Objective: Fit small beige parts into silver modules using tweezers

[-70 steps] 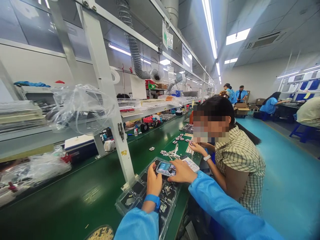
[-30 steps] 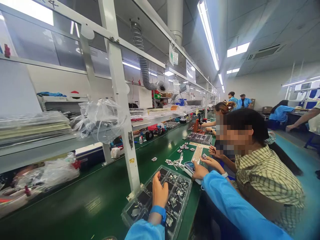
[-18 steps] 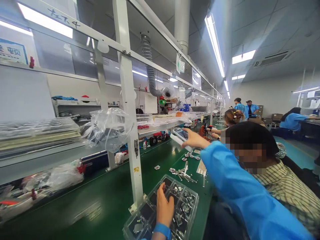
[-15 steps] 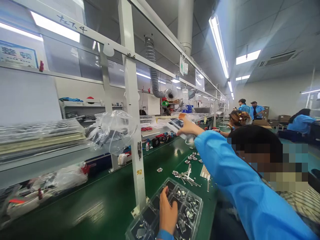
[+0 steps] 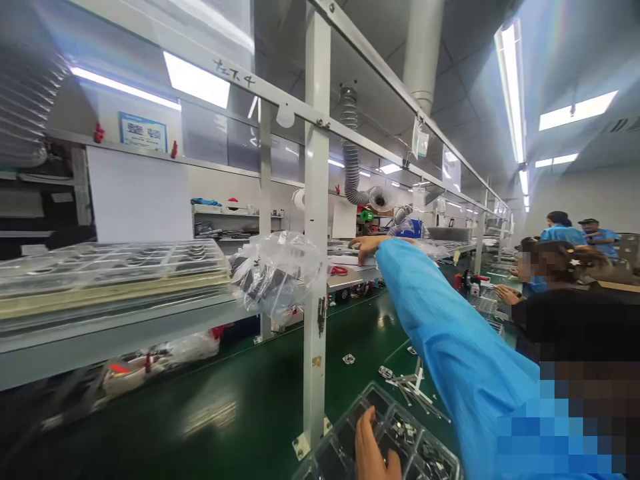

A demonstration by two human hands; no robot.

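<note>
At the bottom, my left hand (image 5: 373, 447) is over a clear compartment box (image 5: 345, 417), its thumb and fingers apart. Small metal pieces (image 5: 403, 430) lie in some of the box's compartments; dark lining shows in others. My right hand (image 5: 367, 247), at the end of a blue sleeve, reaches far forward to the raised shelf (image 5: 350, 277). Its fingers are spread and bent downward over a flat white item (image 5: 353, 260) at the shelf. The hand partly covers this item. Red-handled scissors (image 5: 339, 270) lie just left of it.
A white post (image 5: 315, 300) rises beside the box. Left of it, a clear plastic bag (image 5: 280, 273) hangs at the shelf's end, near stacked clear trays (image 5: 110, 267). Metal strips (image 5: 415, 387) lie on the green bench (image 5: 260, 400). Co-workers (image 5: 560, 267) sit close on the right.
My view has swung left. My right hand, which held a flat packet with an orange part in the air, is now down at the shelf. My left hand stays over the box.
</note>
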